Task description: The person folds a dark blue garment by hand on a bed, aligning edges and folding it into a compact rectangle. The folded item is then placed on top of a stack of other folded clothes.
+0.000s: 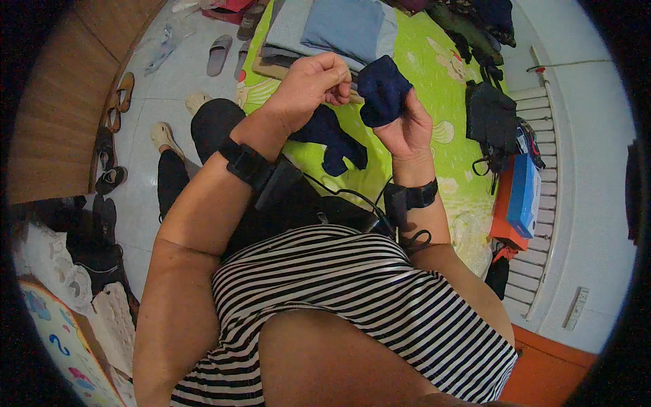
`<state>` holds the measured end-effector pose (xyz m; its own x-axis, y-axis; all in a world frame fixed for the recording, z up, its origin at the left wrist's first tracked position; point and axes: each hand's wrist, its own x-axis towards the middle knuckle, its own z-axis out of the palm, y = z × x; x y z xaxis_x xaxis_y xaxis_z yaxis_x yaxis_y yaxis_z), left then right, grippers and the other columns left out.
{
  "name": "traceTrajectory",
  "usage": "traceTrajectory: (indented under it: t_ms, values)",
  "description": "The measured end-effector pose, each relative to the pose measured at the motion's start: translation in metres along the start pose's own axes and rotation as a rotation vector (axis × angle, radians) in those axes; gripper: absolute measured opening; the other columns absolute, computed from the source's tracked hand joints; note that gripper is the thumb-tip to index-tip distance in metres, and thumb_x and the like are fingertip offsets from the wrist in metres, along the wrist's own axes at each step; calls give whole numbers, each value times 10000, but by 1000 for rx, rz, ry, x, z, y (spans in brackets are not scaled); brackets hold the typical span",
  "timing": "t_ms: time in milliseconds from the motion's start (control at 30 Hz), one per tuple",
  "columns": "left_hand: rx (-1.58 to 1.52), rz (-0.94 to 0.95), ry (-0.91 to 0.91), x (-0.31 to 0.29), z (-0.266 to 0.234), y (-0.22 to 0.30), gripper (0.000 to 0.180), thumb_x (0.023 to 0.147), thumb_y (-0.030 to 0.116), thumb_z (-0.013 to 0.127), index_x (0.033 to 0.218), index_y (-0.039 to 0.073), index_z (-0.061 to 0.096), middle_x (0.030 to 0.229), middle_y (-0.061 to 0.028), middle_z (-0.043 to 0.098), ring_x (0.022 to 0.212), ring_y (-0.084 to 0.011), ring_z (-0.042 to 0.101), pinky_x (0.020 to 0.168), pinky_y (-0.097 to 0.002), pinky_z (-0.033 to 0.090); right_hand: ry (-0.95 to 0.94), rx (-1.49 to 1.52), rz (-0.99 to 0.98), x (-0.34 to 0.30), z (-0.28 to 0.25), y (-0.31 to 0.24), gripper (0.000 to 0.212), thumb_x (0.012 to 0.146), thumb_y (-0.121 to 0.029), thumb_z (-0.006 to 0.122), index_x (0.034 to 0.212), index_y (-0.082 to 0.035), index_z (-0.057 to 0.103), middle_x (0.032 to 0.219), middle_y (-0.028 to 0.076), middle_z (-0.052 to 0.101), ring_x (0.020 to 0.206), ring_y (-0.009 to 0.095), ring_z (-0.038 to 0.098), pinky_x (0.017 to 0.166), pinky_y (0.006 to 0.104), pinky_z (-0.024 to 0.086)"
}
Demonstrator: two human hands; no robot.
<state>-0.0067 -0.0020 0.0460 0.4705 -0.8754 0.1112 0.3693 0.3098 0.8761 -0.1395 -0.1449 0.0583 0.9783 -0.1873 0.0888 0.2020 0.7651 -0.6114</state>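
My right hand [411, 129] grips a folded navy sock [384, 88], a dark soft bundle held up above the bed, with the thumb along its right side. To the left of it, my left hand [315, 85] is closed with fingers curled in, and no cloth shows in it. A small gap separates this hand from the bundle. Below both hands, more navy socks [332, 139] lie loosely on the bright green bed sheet [444, 169], partly hidden by my left wrist.
Folded grey and blue clothes [342, 30] are stacked at the bed's far side. A black bag [489, 115] and a blue box [523, 197] stand at the right by a white radiator [542, 237]. Slippers [218, 55] and shoes [110, 178] line the floor at left. A cable [349, 192] runs between my wrist straps.
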Motion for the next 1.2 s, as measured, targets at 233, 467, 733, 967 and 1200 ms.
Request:
traceTrajectory:
  t_ms: [233, 467, 733, 967, 1200]
  values:
    - [82, 74, -61, -4, 9, 1, 66, 818, 93, 596, 817, 54, 542, 705, -11, 546, 637, -85, 521, 604, -220, 436, -38, -80, -5, -2, 5, 1, 678, 796, -188, 615, 1360, 8, 293, 1351, 114, 415, 1226, 223, 422, 1002, 363, 336]
    - [158, 130, -29, -3, 6, -1, 46, 765, 42, 609, 767, 36, 563, 695, 1, 559, 622, -63, 515, 570, -204, 421, -11, 96, 29, -2, 2, 0, 570, 767, -38, 579, 1292, 35, 370, 1197, 136, 532, 1072, 238, 539, 944, 388, 416]
    - [566, 288, 151, -7, 20, 4, 85, 732, 45, 625, 762, -2, 561, 599, 33, 483, 575, -28, 435, 514, -203, 379, 124, -64, -16, 1, 4, 8, 454, 778, 26, 524, 1224, 39, 442, 1140, 126, 568, 1036, 229, 561, 919, 360, 439]
    - [671, 333, 67, -7, 11, -3, 76, 751, 76, 579, 742, 12, 538, 607, 10, 481, 594, -53, 418, 524, -233, 360, 64, 33, 30, 0, 1, 8, 449, 774, 16, 542, 1216, 28, 458, 1128, 133, 578, 1028, 242, 569, 923, 365, 437]
    - [741, 379, 105, -3, -1, -15, 78, 696, 58, 551, 731, -11, 542, 575, -125, 508, 507, -182, 470, 498, -308, 394, 108, 121, 8, -2, 9, 4, 492, 775, 11, 546, 1252, 23, 430, 1171, 146, 555, 1081, 263, 540, 960, 400, 406]
